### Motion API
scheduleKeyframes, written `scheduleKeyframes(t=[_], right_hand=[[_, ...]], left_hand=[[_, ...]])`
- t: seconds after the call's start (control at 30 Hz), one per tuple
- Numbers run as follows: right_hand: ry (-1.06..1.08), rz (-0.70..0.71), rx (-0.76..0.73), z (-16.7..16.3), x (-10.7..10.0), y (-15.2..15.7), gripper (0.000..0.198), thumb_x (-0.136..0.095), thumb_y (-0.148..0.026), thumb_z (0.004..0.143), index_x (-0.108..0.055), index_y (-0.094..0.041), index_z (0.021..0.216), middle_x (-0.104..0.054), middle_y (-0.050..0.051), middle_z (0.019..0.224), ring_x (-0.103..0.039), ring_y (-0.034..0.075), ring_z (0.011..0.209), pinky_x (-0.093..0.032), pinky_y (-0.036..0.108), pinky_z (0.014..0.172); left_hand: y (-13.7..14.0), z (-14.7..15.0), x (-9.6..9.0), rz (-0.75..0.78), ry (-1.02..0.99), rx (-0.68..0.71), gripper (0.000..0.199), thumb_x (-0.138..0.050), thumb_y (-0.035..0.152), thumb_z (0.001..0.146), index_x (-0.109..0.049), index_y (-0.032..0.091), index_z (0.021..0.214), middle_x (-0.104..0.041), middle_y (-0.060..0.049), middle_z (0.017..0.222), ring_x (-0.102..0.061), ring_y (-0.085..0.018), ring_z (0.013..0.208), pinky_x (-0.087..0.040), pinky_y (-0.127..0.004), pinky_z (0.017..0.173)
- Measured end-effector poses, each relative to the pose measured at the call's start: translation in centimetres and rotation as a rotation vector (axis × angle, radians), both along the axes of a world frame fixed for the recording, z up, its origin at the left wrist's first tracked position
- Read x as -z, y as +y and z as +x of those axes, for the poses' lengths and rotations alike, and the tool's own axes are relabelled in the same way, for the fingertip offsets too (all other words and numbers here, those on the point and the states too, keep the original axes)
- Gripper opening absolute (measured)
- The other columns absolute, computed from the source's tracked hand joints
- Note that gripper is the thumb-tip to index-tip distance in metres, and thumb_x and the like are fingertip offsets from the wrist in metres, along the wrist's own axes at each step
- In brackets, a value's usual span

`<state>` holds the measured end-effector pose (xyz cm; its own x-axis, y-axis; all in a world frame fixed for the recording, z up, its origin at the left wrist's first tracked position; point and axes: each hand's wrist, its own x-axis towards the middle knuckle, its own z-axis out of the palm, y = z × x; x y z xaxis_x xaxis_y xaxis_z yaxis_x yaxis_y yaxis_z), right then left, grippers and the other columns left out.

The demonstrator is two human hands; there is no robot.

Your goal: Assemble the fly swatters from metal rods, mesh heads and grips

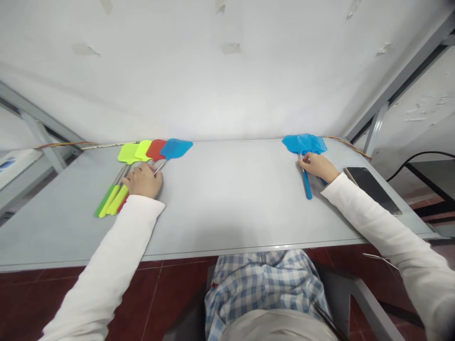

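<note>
On the left of the table lie overlapping fly swatters: a green one (128, 153), a yellow one (143, 149), a red one (156, 150) and a blue one (176, 148). My left hand (145, 180) is closed over their shafts, with the blue swatter's shaft at its thumb side; the hand hides that swatter's handle. At the right, blue fly swatters (302, 143) overlap by the wall. My right hand (319, 166) pinches the metal shaft of one, whose blue handle (307, 183) points toward me. Another blue handle shows partly beneath this hand.
A dark-screened phone (373, 189) lies right of my right forearm. The grey table (227, 203) meets a white wall (227, 94) at the back. Metal frame bars (377, 128) stand at both sides, and thin wires (350, 147) run along the back edge.
</note>
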<state>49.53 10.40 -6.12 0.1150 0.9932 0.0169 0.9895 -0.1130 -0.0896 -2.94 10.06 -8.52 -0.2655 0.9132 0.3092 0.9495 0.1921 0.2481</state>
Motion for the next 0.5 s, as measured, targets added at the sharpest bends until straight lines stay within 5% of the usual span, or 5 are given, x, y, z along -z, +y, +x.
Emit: scheduleKeyframes(t=[0.27, 0.5], right_hand=[[-0.003, 0.091, -0.057, -0.4, 0.3, -1.0, 0.028, -0.047, -0.039, 0.092, -0.066, -0.018, 0.097, -0.073, 0.012, 0.089, -0.067, 0.026, 0.086, -0.044, 0.033, 0.070], [-0.111, 0.080, 0.009, -0.6, 0.3, -0.7, 0.032, -0.047, -0.039, 0.093, -0.064, -0.014, 0.101, -0.073, 0.018, 0.092, -0.068, 0.031, 0.088, -0.045, 0.035, 0.069]], left_hand=[[-0.5, 0.9, -0.6, 0.028, 0.002, 0.083, 0.041, -0.030, 0.048, 0.094, -0.055, 0.016, 0.102, -0.052, -0.012, 0.097, -0.048, -0.037, 0.104, -0.034, -0.050, 0.081], [-1.5, 5.6, -2.8, 0.092, 0.031, 0.282, 0.037, -0.033, 0.033, 0.096, -0.055, 0.015, 0.119, -0.052, -0.018, 0.118, -0.058, -0.028, 0.102, -0.046, -0.041, 0.083]])
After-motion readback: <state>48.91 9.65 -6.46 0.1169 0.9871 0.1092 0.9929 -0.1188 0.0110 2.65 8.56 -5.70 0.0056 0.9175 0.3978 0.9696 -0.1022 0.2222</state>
